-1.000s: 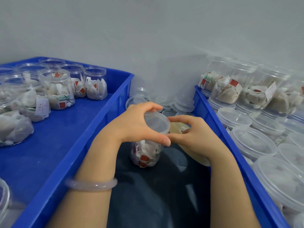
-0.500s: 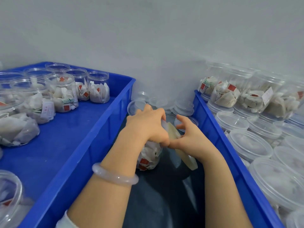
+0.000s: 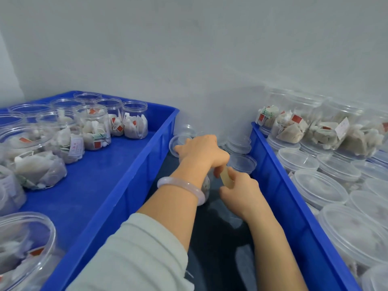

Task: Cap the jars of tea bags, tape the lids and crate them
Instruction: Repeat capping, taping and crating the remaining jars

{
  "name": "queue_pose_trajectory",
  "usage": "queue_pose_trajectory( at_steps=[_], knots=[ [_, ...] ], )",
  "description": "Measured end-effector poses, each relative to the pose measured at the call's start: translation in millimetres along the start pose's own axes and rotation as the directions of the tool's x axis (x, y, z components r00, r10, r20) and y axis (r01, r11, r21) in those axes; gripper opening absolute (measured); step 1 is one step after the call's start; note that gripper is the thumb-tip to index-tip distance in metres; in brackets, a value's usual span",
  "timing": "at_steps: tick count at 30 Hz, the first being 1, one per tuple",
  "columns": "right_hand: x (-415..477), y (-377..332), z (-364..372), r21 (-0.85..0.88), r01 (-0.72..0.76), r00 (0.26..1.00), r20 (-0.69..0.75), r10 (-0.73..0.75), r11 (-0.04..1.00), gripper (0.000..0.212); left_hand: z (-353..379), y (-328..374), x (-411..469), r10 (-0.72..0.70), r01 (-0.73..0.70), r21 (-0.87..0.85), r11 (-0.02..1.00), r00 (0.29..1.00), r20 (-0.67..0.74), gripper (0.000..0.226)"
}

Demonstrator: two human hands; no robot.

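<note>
And the picture shifts: a second ago the lid sat in plain view, ringed by thumb and forefinger, and now the left hand (image 3: 201,152) rolls right over the top and we lose the lid beneath the palm. We read that as capping finished and taping under way on this jar (image 3: 206,185). Only a sliver of it peeks out under the left wrist, just past the pale bracelet (image 3: 180,183), standing on the dark surface (image 3: 210,238) between the two blue crates. The left fingers (image 3: 180,148) curl down over the far side of the jar's top and the thumb tucks in on the near side, so the jar is clamped from above. The right hand (image 3: 241,185) closes in to touching range, its fingers (image 3: 231,171) pinching the yellowish tape (image 3: 226,177) hard against the jar's shoulder, right beside the left thumb. How far round the tape runs we cannot tell, since the hands cover the seam. Loose lids (image 3: 241,162) wait just behind. The left crate (image 3: 147,156) holds open jars (image 3: 134,120), the right crate (image 3: 273,164) capped ones (image 3: 315,185), so there's plenty left to do.
</note>
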State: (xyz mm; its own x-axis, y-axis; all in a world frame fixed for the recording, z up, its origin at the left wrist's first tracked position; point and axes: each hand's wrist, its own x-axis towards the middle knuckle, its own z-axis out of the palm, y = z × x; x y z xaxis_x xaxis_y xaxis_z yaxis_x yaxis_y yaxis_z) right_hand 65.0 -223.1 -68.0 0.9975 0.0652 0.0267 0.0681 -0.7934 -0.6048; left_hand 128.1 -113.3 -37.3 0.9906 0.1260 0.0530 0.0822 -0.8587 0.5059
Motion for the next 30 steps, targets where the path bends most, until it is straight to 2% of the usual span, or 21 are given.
queue_pose_trajectory(
  at_steps=[3, 5, 7, 8, 10, 11, 12, 13, 14, 15, 16, 17, 18, 19, 20, 22, 24, 27, 30],
  knots=[
    [-34, -3, 14, 0.042, 0.120, 0.993, -0.013, -0.119, 0.992, 0.058, -9, -10, 12, -0.093, 0.084, -0.056, 0.995, 0.981, -0.172, 0.034],
    [-40, 4, 28, 0.005, 0.065, 0.998, 0.000, -0.065, 0.998, 0.059, -10, -13, 18, -0.035, 0.034, -0.007, 0.999, 0.995, -0.097, 0.037],
    [-28, 14, 39, -0.144, -0.008, 1.000, -0.028, 0.004, 0.990, 0.058, -10, -12, 19, 0.047, -0.049, 0.079, 0.996, 0.998, 0.036, 0.042],
    [-21, 19, 42, -0.193, -0.023, 1.000, -0.025, 0.018, 0.981, 0.065, -9, -14, 20, 0.080, -0.090, 0.100, 0.991, 0.992, 0.096, 0.045],
    [-11, 22, 48, -0.220, -0.048, 0.999, 0.002, 0.050, 0.974, 0.076, -10, -18, 23, 0.164, -0.173, 0.047, 0.984, 0.974, 0.154, 0.056],
    [-7, 23, 52, -0.240, -0.060, 0.998, 0.005, 0.063, 0.969, 0.076, -10, -21, 22, 0.213, -0.208, -0.061, 0.976, 0.972, 0.095, 0.059],
    [-5, 23, 54, -0.281, -0.061, 0.998, -0.006, 0.062, 0.958, 0.072, -8, -24, 20, 0.236, -0.238, -0.217, 0.947, 0.971, -0.036, 0.056],
    [-1, 24, 54, -0.321, -0.057, 0.998, -0.037, 0.048, 0.946, 0.067, -5, -28, 17, 0.185, -0.259, -0.371, 0.892, 0.957, -0.223, 0.048],
    [5, 24, 52, -0.321, -0.038, 0.996, -0.089, 0.009, 0.946, 0.061, -1, -34, 14, 0.070, -0.281, -0.480, 0.831, 0.909, -0.412, 0.040],
    [12, 24, 47, -0.242, -0.010, 0.985, -0.170, -0.033, 0.970, 0.054, 4, -41, 10, -0.060, -0.288, -0.556, 0.780, 0.850, -0.523, 0.034],
    [19, 23, 40, -0.076, 0.026, 0.967, -0.251, -0.044, 0.997, 0.047, 10, -49, 5, -0.165, -0.279, -0.642, 0.714, 0.824, -0.541, 0.033],
    [26, 21, 34, 0.147, 0.070, 0.955, -0.294, -0.024, 0.987, 0.043, 17, -57, 2, -0.232, -0.248, -0.743, 0.621, 0.848, -0.477, 0.033],
    [32, 18, 29, 0.371, 0.113, 0.958, -0.288, -0.002, 0.922, 0.042, 26, -65, 0, -0.249, -0.196, -0.833, 0.518, 0.897, -0.365, 0.036],
    [36, 16, 26, 0.550, 0.154, 0.967, -0.253, -0.012, 0.821, 0.041, 37, -72, -2, -0.226, -0.139, -0.887, 0.441, 0.939, -0.259, 0.044],
    [38, 14, 26, 0.650, 0.202, 0.970, -0.234, -0.060, 0.732, 0.037, 48, -77, -3, -0.188, -0.100, -0.909, 0.406, 0.964, -0.190, 0.051],
    [41, 13, 34, 0.727, 0.289, 0.956, -0.255, -0.145, 0.623, 0.034, 70, -84, -5, -0.164, -0.097, -0.913, 0.397, 0.971, -0.175, 0.058],
    [42, 15, 41, 0.764, 0.339, 0.937, -0.326, -0.125, 0.549, 0.032, 81, -86, -5, -0.178, -0.104, -0.907, 0.407, 0.965, -0.191, 0.067],
    [46, 20, 47, 0.791, 0.369, 0.921, -0.381, -0.078, 0.488, 0.024, 83, -87, -3, -0.185, -0.095, -0.908, 0.409, 0.965, -0.185, 0.083],
    [47, 21, 49, 0.807, 0.381, 0.919, -0.385, -0.086, 0.451, 0.019, 83, -86, -3, -0.176, -0.129, -0.903, 0.410, 0.960, -0.217, 0.084]
  ],
)
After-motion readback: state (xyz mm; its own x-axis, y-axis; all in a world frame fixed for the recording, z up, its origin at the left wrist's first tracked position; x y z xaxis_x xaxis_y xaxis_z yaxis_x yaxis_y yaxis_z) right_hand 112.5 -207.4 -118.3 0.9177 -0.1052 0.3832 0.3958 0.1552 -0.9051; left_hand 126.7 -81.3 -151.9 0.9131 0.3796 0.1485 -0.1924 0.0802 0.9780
